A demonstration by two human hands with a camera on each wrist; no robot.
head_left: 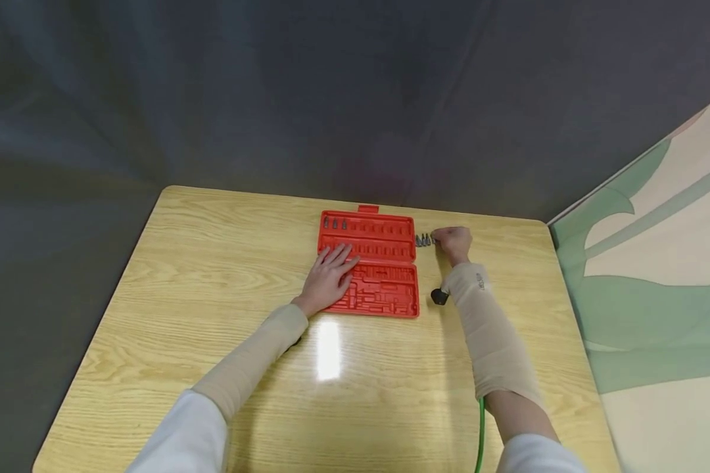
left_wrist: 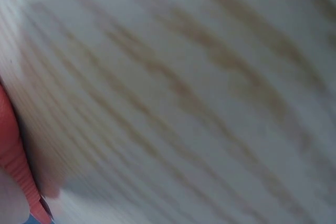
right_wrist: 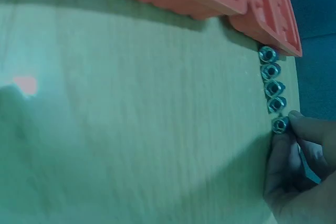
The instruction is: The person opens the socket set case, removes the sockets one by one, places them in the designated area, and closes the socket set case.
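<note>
Red plastic tool case (head_left: 384, 263) lies open at the counter's (head_left: 225, 355) 12 o'clock side. The left hand (head_left: 329, 276) rests flat on its left half, fingers straight, grasping nothing. At 3 o'clock of the case stands a row of 5 metal bits (right_wrist: 272, 87). The right hand (head_left: 452, 243) curls its grip at the row's outer end, fingertips (right_wrist: 296, 124) touching the last bit (right_wrist: 280, 125).
</note>
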